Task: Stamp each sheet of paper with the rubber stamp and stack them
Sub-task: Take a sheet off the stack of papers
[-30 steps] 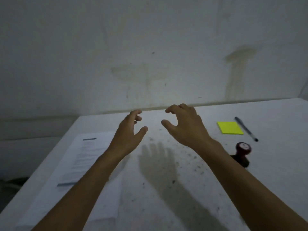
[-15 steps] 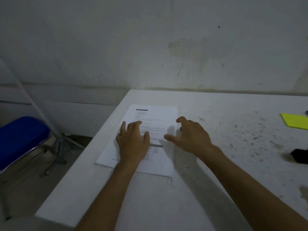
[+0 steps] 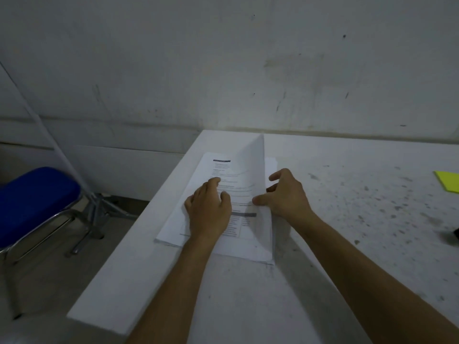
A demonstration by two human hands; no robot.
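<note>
A stack of printed sheets (image 3: 213, 167) lies near the left edge of the white table (image 3: 347, 219). My left hand (image 3: 210, 211) rests flat on the stack, fingers spread. My right hand (image 3: 285, 194) pinches the right edge of the top sheet (image 3: 253, 165), which stands lifted almost upright along that side. Only a dark sliver at the far right edge (image 3: 456, 231) shows where the rubber stamp stood; I cannot tell it apart there.
A yellow sticky-note pad (image 3: 448, 181) lies at the table's far right. A blue-seated chair with metal legs (image 3: 34, 202) stands left of the table. The table backs against a stained wall (image 3: 248, 70). Dark specks dot the tabletop.
The view has swung left from the table's middle to the paper stack. My left hand came down flat on the stack, and my right hand took the top sheet's right edge and lifted it.
</note>
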